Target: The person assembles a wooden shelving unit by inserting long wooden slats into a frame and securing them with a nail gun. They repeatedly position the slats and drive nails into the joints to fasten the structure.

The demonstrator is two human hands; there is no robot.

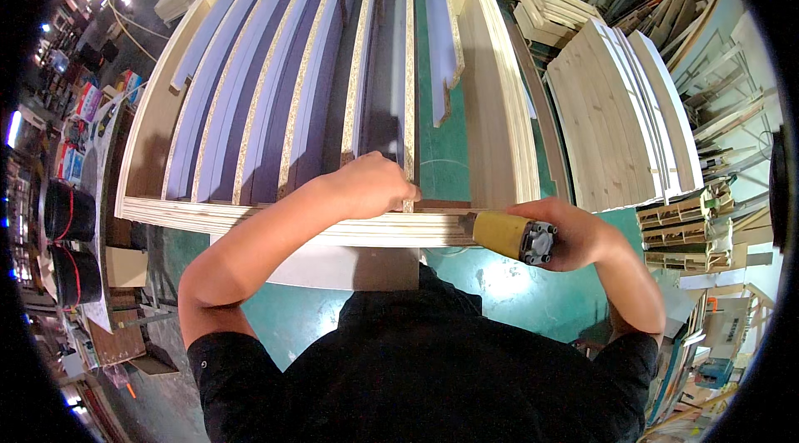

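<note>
A large plywood frame [358,228] lies before me, with several long particleboard strips [297,97] with pale lilac faces running away from me inside it. At the front edge my left hand [379,185] is closed, fingers bent round the near end of one upright particleboard strip [410,85]. My right hand [570,233] grips a yellow nail gun [503,235] with a metal end cap. The gun's nose meets the frame's front rail, right of my left hand. My right fingers are mostly hidden behind the tool.
A shorter loose strip [439,43] sits inside the frame at right. Stacked wooden boards [599,110] stand right of the frame, with more timber piles [549,14] beyond. At left are black buckets [71,222] and a cluttered bench [100,160]. The floor [499,285] is green.
</note>
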